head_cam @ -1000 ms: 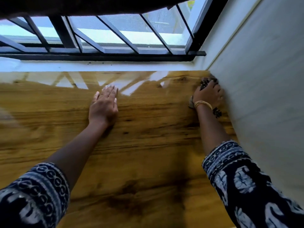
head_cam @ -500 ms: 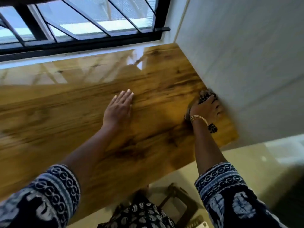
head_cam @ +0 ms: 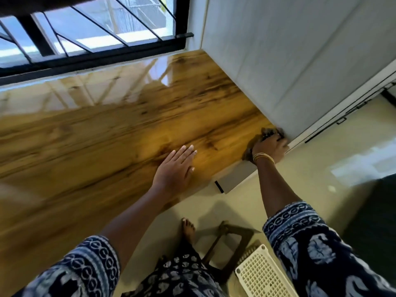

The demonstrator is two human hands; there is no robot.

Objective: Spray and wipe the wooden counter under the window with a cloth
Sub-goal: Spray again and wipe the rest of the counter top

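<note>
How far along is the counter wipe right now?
Done, apparently: the wooden counter gleams near the window, though gloss alone doesn't prove it was wiped. In hand: the right hand presses the cloth at the front corner against the side panel; the left hand rests flat, bracing. Left: I can't tell which areas remain; no spray bottle is in view.
</note>
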